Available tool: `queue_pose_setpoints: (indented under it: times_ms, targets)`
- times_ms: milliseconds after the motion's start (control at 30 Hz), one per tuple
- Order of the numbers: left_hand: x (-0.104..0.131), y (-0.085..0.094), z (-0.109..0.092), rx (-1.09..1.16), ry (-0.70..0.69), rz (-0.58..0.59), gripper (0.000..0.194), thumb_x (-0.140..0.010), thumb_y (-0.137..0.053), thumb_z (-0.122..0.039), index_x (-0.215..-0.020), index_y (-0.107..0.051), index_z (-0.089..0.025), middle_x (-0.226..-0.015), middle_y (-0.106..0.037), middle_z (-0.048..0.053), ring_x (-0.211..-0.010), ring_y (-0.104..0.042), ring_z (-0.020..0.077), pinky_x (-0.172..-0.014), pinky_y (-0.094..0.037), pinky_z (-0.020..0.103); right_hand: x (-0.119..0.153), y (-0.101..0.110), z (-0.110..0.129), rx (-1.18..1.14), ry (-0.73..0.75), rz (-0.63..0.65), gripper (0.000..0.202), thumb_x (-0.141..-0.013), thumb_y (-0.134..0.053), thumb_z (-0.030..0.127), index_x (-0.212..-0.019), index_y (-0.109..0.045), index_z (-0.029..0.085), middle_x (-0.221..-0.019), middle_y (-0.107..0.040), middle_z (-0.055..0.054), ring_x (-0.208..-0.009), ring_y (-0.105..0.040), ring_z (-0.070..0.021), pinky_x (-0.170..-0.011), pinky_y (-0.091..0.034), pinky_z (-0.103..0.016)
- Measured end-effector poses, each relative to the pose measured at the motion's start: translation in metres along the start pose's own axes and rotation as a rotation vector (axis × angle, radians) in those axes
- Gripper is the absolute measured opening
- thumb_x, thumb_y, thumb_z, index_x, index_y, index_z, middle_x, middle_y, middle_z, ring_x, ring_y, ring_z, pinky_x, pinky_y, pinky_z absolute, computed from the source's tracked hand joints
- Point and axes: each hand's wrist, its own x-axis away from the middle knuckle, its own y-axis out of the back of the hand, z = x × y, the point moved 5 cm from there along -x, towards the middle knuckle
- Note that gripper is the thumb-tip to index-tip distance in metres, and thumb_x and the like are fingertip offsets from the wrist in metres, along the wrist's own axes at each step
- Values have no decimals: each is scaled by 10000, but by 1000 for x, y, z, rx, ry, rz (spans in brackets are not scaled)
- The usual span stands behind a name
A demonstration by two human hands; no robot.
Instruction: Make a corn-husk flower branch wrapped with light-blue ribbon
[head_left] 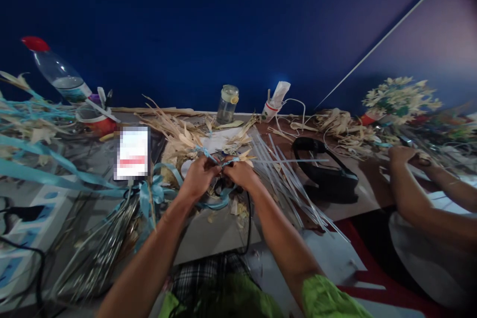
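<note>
Near the middle of the table my left hand (200, 175) and my right hand (239, 173) are close together, fingers bent inward. Both are closed on a light blue ribbon (203, 151), part of which shows above each hand. Pale dried husks (186, 134) lie just beyond my left hand, and a white sheet (218, 140) is behind both hands. More blue ribbon (219, 202) curls below them. Clear thin sticks (283, 179) lie to the right of my right hand.
A phone (133, 153), a blue bow (152, 191) and a bundle of wires (100, 248) are on the left. Behind stand a large bottle (61, 72), a red cup (96, 118) and a clear jar (227, 104). A black strapped object (328, 174) and another person's hands (402, 154) are right.
</note>
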Motion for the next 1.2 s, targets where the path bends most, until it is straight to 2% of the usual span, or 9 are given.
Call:
queue_pose_setpoints:
  times_ms: [167, 367, 433, 533, 600, 667, 800, 1000, 1200]
  targets:
    - [-1, 0, 1, -76, -42, -31, 129, -633, -591, -201, -753, -570, -160, -623, -563, -22, -581, -503, 114, -571, -389, 229, 0, -4, 2, 13, 13, -26, 138, -679, -504, 174, -550, -460, 197, -563, -472, 16, -583, -440, -118, -562, -306, -222]
    - [-1, 5, 0, -114, -51, -96, 96, -661, -568, -221, -738, -555, -166, -616, -546, -23, -580, -487, 112, -568, -370, 231, -1, -7, -4, -144, 89, -43, 104, -683, -513, 218, -583, -517, 189, -544, -460, 34, -567, -424, -111, -569, -322, -226]
    - [0, 7, -1, -82, -45, -114, 111, -658, -576, -237, -736, -547, -164, -618, -545, -19, -583, -491, 115, -569, -377, 236, 1, -6, -7, -290, 117, -22, 74, -655, -558, 232, -708, -581, 186, -628, -534, 26, -634, -474, -125, -618, -359, -234]
    - [-1, 7, -1, -20, -46, -116, 150, -656, -585, -262, -750, -537, -157, -645, -558, -6, -601, -505, 121, -580, -393, 244, 5, -4, -7, -643, 162, 32, 374, -602, -621, 215, -975, -600, 194, -879, -610, -15, -794, -538, -151, -699, -406, -249]
    - [-2, 7, 2, 8, -54, -93, 177, -658, -584, -274, -778, -540, -151, -670, -566, 0, -619, -512, 122, -595, -403, 248, 6, -1, -8, -829, 174, 13, 430, -614, -642, 237, -1041, -600, 213, -950, -602, -21, -812, -545, -144, -715, -414, -249]
    - [-4, 6, 5, 27, -52, -78, 207, -656, -586, -282, -808, -544, -147, -670, -561, -2, -614, -508, 121, -593, -405, 248, 5, 3, -8, -895, 181, -44, 361, -633, -660, 275, -989, -640, 218, -898, -606, -11, -767, -538, -126, -712, -411, -247]
    - [-3, 7, 5, 4, -62, -76, 197, -672, -577, -270, -820, -536, -147, -665, -550, -7, -592, -489, 116, -577, -392, 243, 1, 7, -7, -821, 189, -137, 188, -626, -689, 315, -757, -678, 180, -756, -606, -10, -717, -519, -130, -678, -405, -254]
    - [3, 9, -8, -221, -151, -150, 94, -703, -554, -230, -771, -534, -167, -666, -551, -7, -615, -494, 126, -599, -372, 245, -6, 1, -19, -797, 59, -234, 290, -600, -698, 418, -668, -636, 143, -577, -516, 18, -548, -425, -94, -539, -347, -235]
    - [-1, 7, 2, -85, -120, -124, 109, -722, -537, -235, -803, -517, -165, -693, -558, -2, -632, -519, 128, -605, -396, 244, -8, -5, -23, -903, 68, -137, 379, -602, -675, 505, -729, -625, 151, -586, -502, 24, -530, -408, -83, -515, -317, -222]
